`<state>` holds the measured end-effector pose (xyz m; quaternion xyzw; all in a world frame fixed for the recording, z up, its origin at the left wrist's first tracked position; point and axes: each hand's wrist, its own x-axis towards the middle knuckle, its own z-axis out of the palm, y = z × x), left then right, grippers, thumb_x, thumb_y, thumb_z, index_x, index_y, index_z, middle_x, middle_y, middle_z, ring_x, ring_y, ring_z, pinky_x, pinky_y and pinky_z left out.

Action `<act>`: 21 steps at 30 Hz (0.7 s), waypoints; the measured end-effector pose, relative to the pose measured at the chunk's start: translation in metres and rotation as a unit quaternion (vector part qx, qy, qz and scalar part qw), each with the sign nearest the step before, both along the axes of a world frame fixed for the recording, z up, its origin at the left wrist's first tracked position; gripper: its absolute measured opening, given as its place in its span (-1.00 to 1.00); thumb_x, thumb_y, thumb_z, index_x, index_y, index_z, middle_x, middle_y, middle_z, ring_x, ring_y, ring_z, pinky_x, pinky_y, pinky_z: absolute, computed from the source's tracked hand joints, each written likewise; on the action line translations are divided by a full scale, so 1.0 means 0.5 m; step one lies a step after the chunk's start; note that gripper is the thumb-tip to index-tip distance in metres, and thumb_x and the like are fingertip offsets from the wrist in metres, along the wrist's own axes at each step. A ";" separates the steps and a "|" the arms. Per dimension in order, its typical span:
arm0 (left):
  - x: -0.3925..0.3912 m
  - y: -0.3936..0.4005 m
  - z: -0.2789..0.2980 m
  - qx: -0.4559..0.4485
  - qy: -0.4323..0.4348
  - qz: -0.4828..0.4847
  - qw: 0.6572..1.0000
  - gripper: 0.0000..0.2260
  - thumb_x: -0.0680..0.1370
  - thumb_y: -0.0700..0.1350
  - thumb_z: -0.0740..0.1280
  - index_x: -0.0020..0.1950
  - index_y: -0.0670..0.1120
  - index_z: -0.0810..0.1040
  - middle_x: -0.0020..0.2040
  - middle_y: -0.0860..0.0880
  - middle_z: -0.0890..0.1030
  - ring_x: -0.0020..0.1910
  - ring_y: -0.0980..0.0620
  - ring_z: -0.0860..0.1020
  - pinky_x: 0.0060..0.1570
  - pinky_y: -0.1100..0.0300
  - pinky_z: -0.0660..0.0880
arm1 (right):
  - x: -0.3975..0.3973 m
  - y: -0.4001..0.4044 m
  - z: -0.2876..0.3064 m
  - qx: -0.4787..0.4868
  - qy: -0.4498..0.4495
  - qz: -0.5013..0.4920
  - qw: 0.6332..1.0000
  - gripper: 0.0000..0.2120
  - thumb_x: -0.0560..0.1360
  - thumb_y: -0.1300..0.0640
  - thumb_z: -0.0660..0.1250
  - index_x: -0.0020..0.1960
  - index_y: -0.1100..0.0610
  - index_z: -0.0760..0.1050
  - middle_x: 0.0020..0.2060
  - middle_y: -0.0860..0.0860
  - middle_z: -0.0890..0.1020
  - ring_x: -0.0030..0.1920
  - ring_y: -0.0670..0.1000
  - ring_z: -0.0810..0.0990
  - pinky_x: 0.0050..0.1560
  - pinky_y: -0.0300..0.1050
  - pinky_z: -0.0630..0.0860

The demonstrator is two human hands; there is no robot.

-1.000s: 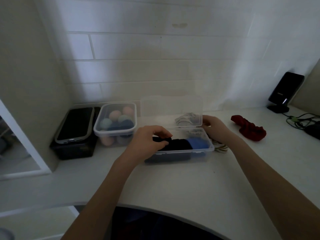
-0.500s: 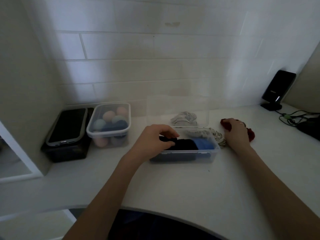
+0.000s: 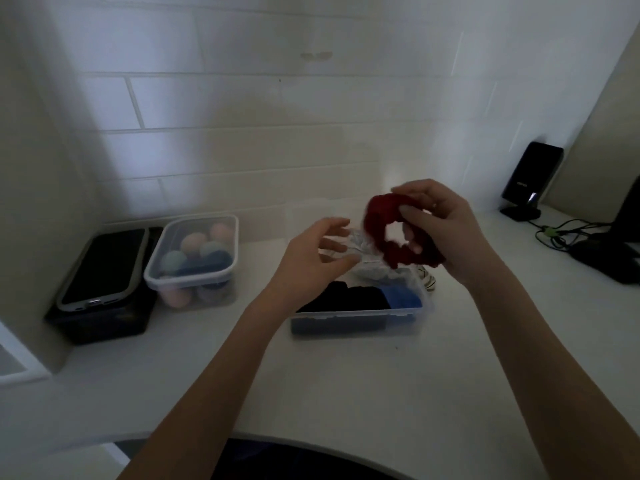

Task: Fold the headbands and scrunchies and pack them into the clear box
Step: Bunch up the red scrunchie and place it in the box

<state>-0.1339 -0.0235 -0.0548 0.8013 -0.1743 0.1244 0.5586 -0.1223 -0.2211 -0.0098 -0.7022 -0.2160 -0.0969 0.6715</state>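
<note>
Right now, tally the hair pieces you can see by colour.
Red scrunchie, held in right hand: 1
Black, in clear box: 1
Blue, in box: 1
White-grey, at box back: 1
Striped, right of box: 1
Total: 5

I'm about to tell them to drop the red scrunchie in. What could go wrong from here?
1. The clear box already looks crowded with the black fabric and blue fabric; the red scrunchie, held unfolded by the right hand, may sit proud and block the lid.
2. The left hand is open, off the box, so pressing could slide it.
</note>
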 end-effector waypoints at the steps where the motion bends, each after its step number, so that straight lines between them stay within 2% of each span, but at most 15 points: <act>1: 0.003 -0.007 0.009 -0.020 0.022 -0.017 0.999 -0.57 0.42 -0.16 0.46 0.25 -0.02 0.45 0.11 0.05 0.57 -0.01 0.10 0.59 -0.02 0.28 0.56 | -0.008 0.005 0.008 0.006 0.014 0.041 0.999 -0.76 0.51 0.42 0.21 0.04 0.15 0.51 -0.42 -0.09 0.62 -0.57 -0.11 0.45 -0.57 -0.28 0.43; 4: 0.004 -0.022 0.025 -0.110 0.067 -0.081 0.988 -0.61 0.42 -0.26 0.43 0.20 -0.03 0.48 0.08 0.01 0.60 0.01 0.09 0.62 0.04 0.22 0.56 | -0.019 0.029 0.015 -0.014 0.043 0.103 0.994 -0.79 0.52 0.40 0.21 0.06 0.18 0.49 -0.32 -0.04 0.63 -0.57 -0.14 0.48 -0.57 -0.31 0.45; 6: 0.002 -0.025 0.025 -0.173 0.104 -0.095 0.975 -0.76 0.46 -0.28 0.38 0.08 -0.03 0.56 -0.02 -0.01 0.66 -0.02 0.06 0.64 0.06 0.19 0.57 | -0.010 0.051 0.003 -0.033 0.032 0.050 0.998 -0.79 0.51 0.39 0.24 0.04 0.16 0.51 -0.17 0.04 0.64 -0.52 -0.15 0.53 -0.50 -0.31 0.49; 8: -0.001 -0.020 0.021 -0.231 0.153 -0.109 0.954 -0.86 0.51 -0.22 0.32 0.02 -0.08 0.61 -0.06 -0.05 0.70 -0.01 0.00 0.65 0.05 0.16 0.58 | 0.008 0.065 -0.014 -0.050 0.017 -0.029 0.998 -0.79 0.49 0.36 0.28 0.04 0.13 0.54 -0.07 0.07 0.66 -0.38 -0.16 0.60 -0.33 -0.29 0.55; 11: 0.004 -0.005 0.016 -0.291 0.221 -0.138 0.921 -0.83 0.53 -0.14 0.27 0.02 -0.18 0.59 -0.08 -0.09 0.69 -0.05 -0.02 0.65 0.01 0.17 0.60 | 0.024 0.073 -0.031 -0.029 0.034 -0.061 0.997 -0.77 0.47 0.34 0.32 0.07 0.11 0.54 -0.03 0.09 0.64 -0.33 -0.11 0.61 -0.23 -0.24 0.57; 13: 0.010 0.006 0.016 -0.304 0.243 -0.170 0.905 -0.81 0.46 -0.11 0.31 0.00 -0.16 0.60 -0.09 -0.09 0.68 -0.07 0.00 0.65 -0.03 0.18 0.60 | 0.027 0.077 -0.040 -0.032 0.040 -0.053 0.997 -0.75 0.46 0.33 0.35 0.10 0.10 0.52 -0.05 0.07 0.61 -0.28 -0.12 0.64 -0.20 -0.23 0.60; 15: 0.016 0.019 0.015 -0.368 0.250 -0.224 0.867 -0.84 0.34 -0.10 0.41 -0.13 -0.12 0.64 -0.15 -0.07 0.68 -0.09 0.01 0.63 -0.09 0.19 0.59 | 0.027 0.082 -0.047 -0.020 0.061 -0.024 0.998 -0.74 0.46 0.31 0.36 0.10 0.06 0.51 -0.03 0.08 0.61 -0.15 -0.03 0.66 -0.13 -0.15 0.62; 17: 0.025 0.033 0.009 -0.501 0.247 -0.264 0.786 -0.87 0.26 -0.14 0.44 -0.24 -0.14 0.62 -0.19 -0.08 0.68 -0.09 -0.01 0.64 -0.03 0.15 0.59 | 0.026 0.086 -0.049 0.057 0.120 0.051 0.990 -0.70 0.47 0.33 0.34 0.11 0.02 0.50 -0.02 0.13 0.60 -0.09 0.06 0.64 -0.12 -0.10 0.64; 19: 0.033 0.051 0.003 -0.584 0.233 -0.269 0.730 -0.84 0.32 -0.17 0.39 -0.14 -0.19 0.62 -0.09 -0.11 0.68 0.01 -0.04 0.64 0.15 0.09 0.52 | 0.026 0.091 -0.049 0.080 0.137 0.100 0.982 -0.64 0.47 0.39 0.32 0.14 0.02 0.48 -0.05 0.13 0.59 -0.10 0.06 0.63 -0.13 -0.13 0.63; 21: 0.034 0.062 0.000 -0.603 0.219 -0.263 0.720 -0.68 0.39 -0.15 0.34 0.11 -0.24 0.57 0.08 -0.15 0.64 0.13 -0.05 0.60 0.27 0.07 0.42 | 0.025 0.102 -0.052 0.038 0.113 0.099 0.988 -0.61 0.45 0.42 0.32 0.13 0.01 0.47 -0.10 0.10 0.60 -0.10 0.04 0.63 -0.12 -0.14 0.62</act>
